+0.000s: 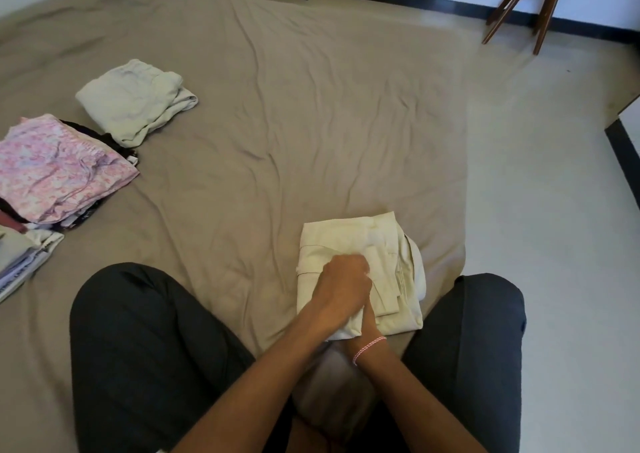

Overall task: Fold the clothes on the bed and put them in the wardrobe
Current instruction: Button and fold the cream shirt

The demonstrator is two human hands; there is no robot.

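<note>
**Nearly folded out, nothing yet in the wardrobe**

At the far left of the bed (311, 106), a low pile (20, 262) of folded pieces lies at the edge of sight. Just beside it is a taller stack (59, 168) topped by a pink floral piece. A little further in, a pale green garment (131, 102) lies folded on its own, close to that stack. The middle of the sheet holds only creases, and I see no loose clothing on it.

To the right, near the bed's corner and between the person's knees, lies the cream garment (346, 241). It is already a compact, almost square packet. Its slightly longer side runs away from the person across the bed, and its layered loose edges face right, toward the floor.

Both hands meet on its near half. The left hand (341, 289) sits on top with its fingers curled. I cannot tell whether it pinches a fold or only presses. The right hand (369, 319) is tucked under it and mostly hidden, so I cannot tell its grip.

Beyond the bed on the right stands a wooden stool (519, 12).

I judge the folding to be at its last piece. Carrying everything to the wardrobe is still to do.
</note>
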